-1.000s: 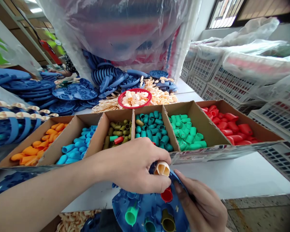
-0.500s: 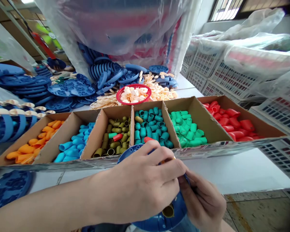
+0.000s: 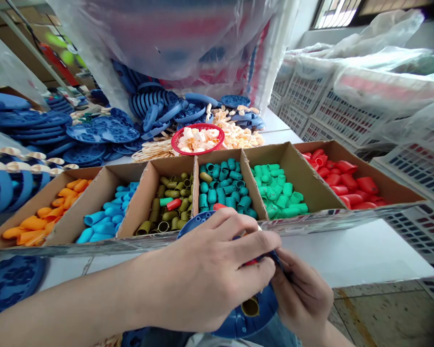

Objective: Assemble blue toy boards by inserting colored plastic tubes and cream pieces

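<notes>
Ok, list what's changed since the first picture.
The blue disc has risen in view toward the cardboard box. The left hand now covers much of it; the pale piece it held isn't clearly visible. The right hand still holds the disc's edge.

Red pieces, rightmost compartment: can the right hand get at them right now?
Probably yes: the red pieces lie uncovered in the cardboard box, with only its front wall between, though the right hand holds the blue disc.
</notes>
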